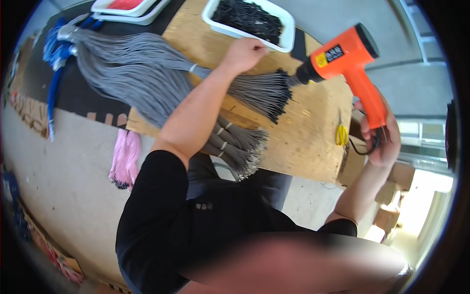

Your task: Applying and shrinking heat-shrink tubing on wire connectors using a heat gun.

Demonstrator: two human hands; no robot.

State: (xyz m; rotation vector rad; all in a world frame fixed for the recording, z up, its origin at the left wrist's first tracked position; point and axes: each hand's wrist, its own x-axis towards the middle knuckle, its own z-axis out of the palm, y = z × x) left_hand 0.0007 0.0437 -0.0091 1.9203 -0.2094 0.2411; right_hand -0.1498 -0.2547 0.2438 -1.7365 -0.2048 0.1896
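My right hand (386, 143) grips the handle of an orange heat gun (360, 83), holding it over the right part of the wooden board. Its dark nozzle points left at the black-tipped ends of a grey cable bundle (257, 92). My left hand (245, 55) is closed, its fingers curled just above that bundle, beside the near edge of a white tray (214, 23) of black tubing pieces (247, 20). What the left fingers hold, if anything, is too small to make out. Another grey cable bundle (235, 147) with pale ends lies nearer, partly behind my left forearm.
Yellow-handled scissors (341, 134) lie at the right side of the wooden board (293, 152). White trays with red pieces (132, 18) stand at the far left. Blue cable ends (56, 54) hang over the left side, and a pink bundle (125, 157) hangs below the edge. Cardboard boxes (387, 193) stand at right.
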